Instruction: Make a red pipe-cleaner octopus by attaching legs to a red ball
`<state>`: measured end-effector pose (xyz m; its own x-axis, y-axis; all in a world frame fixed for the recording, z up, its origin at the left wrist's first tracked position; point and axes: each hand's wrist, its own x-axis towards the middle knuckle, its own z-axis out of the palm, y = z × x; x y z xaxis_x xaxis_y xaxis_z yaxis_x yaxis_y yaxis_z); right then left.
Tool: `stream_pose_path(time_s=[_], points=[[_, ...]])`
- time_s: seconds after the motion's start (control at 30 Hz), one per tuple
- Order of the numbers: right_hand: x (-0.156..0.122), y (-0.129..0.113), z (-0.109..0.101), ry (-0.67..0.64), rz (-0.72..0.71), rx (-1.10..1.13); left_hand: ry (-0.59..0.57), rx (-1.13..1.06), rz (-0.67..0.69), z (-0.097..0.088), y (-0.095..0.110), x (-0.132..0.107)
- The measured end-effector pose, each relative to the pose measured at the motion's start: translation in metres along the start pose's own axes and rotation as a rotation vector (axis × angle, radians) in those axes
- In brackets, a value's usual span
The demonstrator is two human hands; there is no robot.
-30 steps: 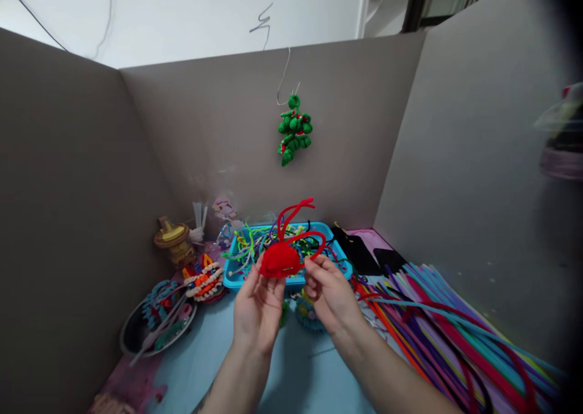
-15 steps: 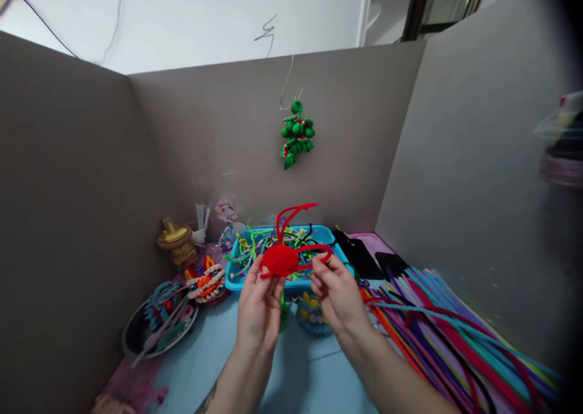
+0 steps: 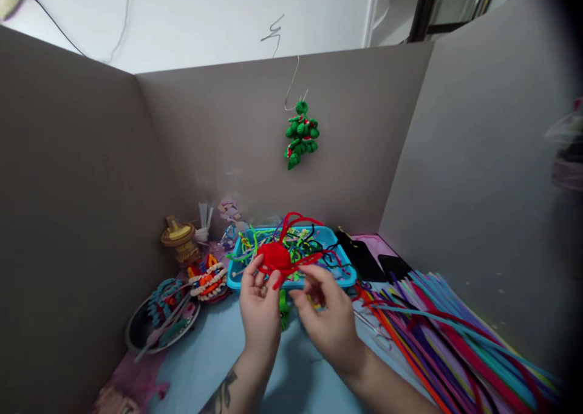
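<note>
My left hand (image 3: 260, 308) pinches a red pipe-cleaner piece (image 3: 274, 257), a fuzzy red ball with several red strands sticking out of it. It is held up in front of a blue tray (image 3: 347, 275) full of pipe-cleaner offcuts. My right hand (image 3: 325, 317) is just right of it, fingers curled around one of the red strands near the ball. Both hands hover above the light-blue table (image 3: 209, 365).
A wide pile of coloured pipe cleaners (image 3: 455, 347) covers the right side. At left are a dish of finished pieces (image 3: 160, 320), an orange-and-white figure (image 3: 207, 278) and a small jar (image 3: 178, 239). A green ornament (image 3: 300, 136) hangs on the cardboard back wall.
The red piece has come lower and turned, its strands now spread sideways. My right hand has moved left and down, closer under the ball.
</note>
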<state>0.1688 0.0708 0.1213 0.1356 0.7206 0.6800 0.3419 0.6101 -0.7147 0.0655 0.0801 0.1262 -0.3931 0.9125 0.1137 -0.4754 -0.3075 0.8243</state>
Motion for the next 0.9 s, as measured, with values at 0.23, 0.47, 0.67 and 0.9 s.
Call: stream_pose_path(time_s=[0.23, 0.47, 0.67, 0.9], points=[[-0.012, -0.017, 0.000, -0.300, -0.422, -0.133, -0.038, 0.021, -0.047, -0.005, -0.020, 0.002], [-0.016, -0.047, -0.013, -0.449, -0.845, 0.103, 0.003, -0.094, -0.148, -0.009, -0.019, 0.021], [0.014, -0.012, -0.026, 0.004, -0.285, -0.104, -0.065, -0.092, -0.126, -0.006, -0.010, 0.015], [0.022, 0.020, -0.012, -0.121, -0.197, -0.201, -0.095, -0.098, -0.103, 0.001, -0.005, 0.005]])
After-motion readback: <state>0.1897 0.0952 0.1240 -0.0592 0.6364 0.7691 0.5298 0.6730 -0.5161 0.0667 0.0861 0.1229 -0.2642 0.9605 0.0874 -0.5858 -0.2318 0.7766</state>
